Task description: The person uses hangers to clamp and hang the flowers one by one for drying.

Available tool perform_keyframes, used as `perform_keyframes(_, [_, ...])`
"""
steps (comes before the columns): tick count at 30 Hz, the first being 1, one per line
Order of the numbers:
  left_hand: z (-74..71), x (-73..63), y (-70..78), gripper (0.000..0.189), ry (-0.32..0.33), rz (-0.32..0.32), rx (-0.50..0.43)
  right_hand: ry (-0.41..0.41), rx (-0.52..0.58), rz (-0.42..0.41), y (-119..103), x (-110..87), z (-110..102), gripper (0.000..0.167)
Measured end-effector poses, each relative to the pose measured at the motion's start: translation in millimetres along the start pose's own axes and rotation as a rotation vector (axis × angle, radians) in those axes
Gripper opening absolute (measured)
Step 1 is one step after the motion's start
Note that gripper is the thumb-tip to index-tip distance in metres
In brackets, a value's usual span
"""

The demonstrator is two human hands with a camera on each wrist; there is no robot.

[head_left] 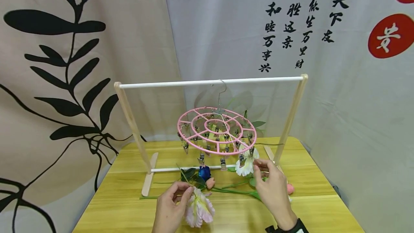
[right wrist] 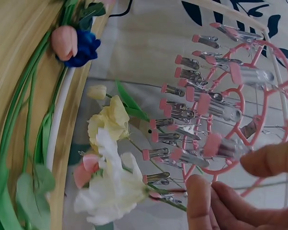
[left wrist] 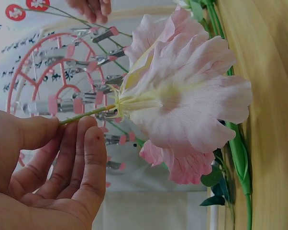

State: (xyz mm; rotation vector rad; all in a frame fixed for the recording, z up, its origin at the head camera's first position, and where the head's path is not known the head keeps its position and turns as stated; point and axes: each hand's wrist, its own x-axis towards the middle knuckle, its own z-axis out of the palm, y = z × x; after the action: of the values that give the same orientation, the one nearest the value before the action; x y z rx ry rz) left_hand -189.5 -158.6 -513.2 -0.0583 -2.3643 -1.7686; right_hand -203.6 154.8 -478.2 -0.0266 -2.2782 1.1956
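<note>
Pink iris-like flower (left wrist: pixel 182 96): just past the left grip's (left wrist: pixel 58 167) fingertips, bloom hanging down from the pinch.
Left grip: thumb and forefinger pinched together on the thin stem (left wrist: pixel 89 114) right behind the bloom, the other fingers loosely extended; a good hold, as it spares the petals.
Right grip (head_left: pixel 271 182): thumb and bent forefinger apart, nothing visibly held between; whether a fingertip touches metal, I cannot tell.
White flower (right wrist: pixel 110 187): just beside the right grip, its stem seemingly caught in a clip (right wrist: pixel 159 195); a light tug would test the bite.
Pink round hanger (head_left: pixel 223 152): above and between both grips; likely to swing, so best steadied at the rim.
Bare clip (head_left: pixel 223 164): up and right of the left grip; spread it fully, seat the stem deep.
Blue rose (head_left: pixel 204 173): beyond the left grip, over the surface (head_left: pixel 113 211); best passed above, avoiding snags.
</note>
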Motion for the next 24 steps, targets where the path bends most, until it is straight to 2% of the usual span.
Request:
perform_keyframes(4, [0.1, -1.0, -1.4, 0.009, -0.012, -0.005, -0.004, -0.055, 0.023, 0.043, 3, 6.2, 8, 0.030])
perform_keyframes(8, [0.6, -2.3, -2.1, 0.008, -0.014, -0.015, 0.002, -0.029, 0.048, 0.031, 3, 13.2, 14, 0.030])
perform_keyframes(12, [1.2, -2.6, -1.8, 0.009, -0.012, -0.012, 0.005, 0.010, 0.074, -0.005, 2, 18.3, 18, 0.023])
perform_keyframes(15, [2.4, -2.5, -1.2, 0.008, -0.010, -0.001, 0.000, 0.008, 0.103, -0.024, 2, 20.9, 18, 0.017])
perform_keyframes(19, [5.2, -2.8, 0.6, 0.008, -0.014, 0.014, -0.020, -0.033, 0.164, -0.026, 1, 24.2, 19, 0.018])
perform_keyframes(24, [11.1, -3.3, 3.8, 0.009, -0.025, 0.036, -0.041, -0.121, 0.287, -0.014, 0, 27.3, 19, 0.032])
